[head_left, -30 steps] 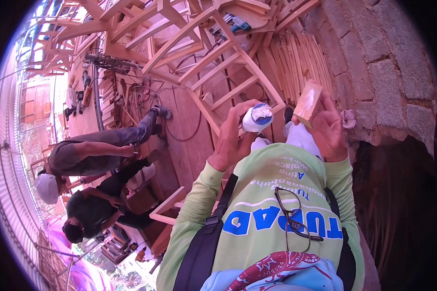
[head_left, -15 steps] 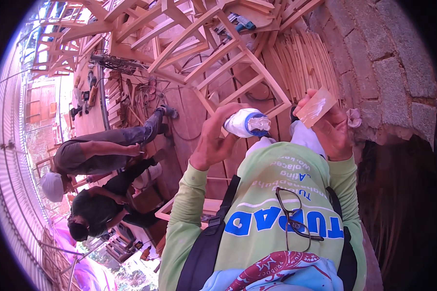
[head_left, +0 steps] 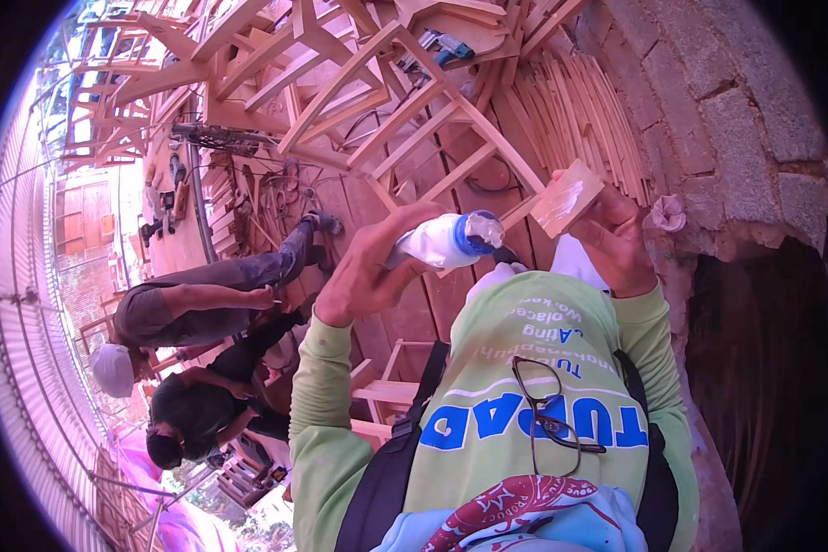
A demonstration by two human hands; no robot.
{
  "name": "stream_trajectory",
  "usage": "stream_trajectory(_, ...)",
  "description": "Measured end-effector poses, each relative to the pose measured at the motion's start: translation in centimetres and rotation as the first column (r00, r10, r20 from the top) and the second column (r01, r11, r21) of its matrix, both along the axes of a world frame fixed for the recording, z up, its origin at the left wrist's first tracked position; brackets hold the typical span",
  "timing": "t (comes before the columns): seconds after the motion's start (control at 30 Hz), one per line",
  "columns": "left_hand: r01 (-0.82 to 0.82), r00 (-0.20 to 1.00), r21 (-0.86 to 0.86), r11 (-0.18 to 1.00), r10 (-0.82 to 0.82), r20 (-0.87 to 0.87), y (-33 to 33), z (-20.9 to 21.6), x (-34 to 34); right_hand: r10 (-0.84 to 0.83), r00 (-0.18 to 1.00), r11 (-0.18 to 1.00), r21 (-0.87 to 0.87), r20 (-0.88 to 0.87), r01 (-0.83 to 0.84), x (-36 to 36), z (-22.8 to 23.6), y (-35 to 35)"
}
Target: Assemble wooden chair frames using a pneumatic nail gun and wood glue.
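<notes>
Around you is an open woodworking yard: a plank floor (head_left: 432,304) strewn with cables, pale wooden chair frames (head_left: 414,120) stacked and leaning across the top of the view, a bundle of thin wooden slats (head_left: 580,110) lying against a rough stone wall (head_left: 727,120) on your right, and corrugated metal sheeting (head_left: 28,304) curving down your left. Your left hand (head_left: 373,271) is raised in front of your chest, its grip wrapped tight around the body of a white glue bottle (head_left: 446,241) with a blue cap, held nearly level with the capped end pointing toward your right. Your right hand (head_left: 616,244) is up beside it, its grip pinching a small flat wood block (head_left: 566,198) by the lower edge, thumb and fingers closed on it, the broad face tilted up and carrying a white smear. The bottle's cap sits just beside the block, close but apart from it. A pair of glasses (head_left: 547,419) hangs from the collar of your light green long-sleeved shirt, and dark shoulder straps run down over it. To your left, well apart from your hands, two other people (head_left: 202,304) bend low over the floor, one in grey with a white head covering, one in dark clothes
</notes>
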State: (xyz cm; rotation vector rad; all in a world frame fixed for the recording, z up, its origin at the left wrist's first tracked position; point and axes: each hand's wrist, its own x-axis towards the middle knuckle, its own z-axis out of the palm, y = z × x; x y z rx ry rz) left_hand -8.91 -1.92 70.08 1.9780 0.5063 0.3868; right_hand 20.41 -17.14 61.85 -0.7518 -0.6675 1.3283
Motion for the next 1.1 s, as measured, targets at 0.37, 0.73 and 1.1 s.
stream_trajectory(0.37,0.255,0.808,0.180,0.950,-0.107,-0.580,3.0,10.0,6.4,0.222,0.974,0.972,-0.066,-0.047,-0.224,3.3,-1.6,4.1)
stream_trajectory(0.73,0.276,0.722,0.263,0.925,-0.019,-0.692,5.0,12.4,14.0,0.306,0.886,0.949,-0.036,0.349,-0.314,9.8,1.1,8.0)
stream_trajectory(1.1,0.192,0.701,0.179,0.965,-0.007,-0.713,6.1,12.8,17.1,0.352,0.895,0.933,-0.024,0.275,-0.360,12.3,0.6,9.5)
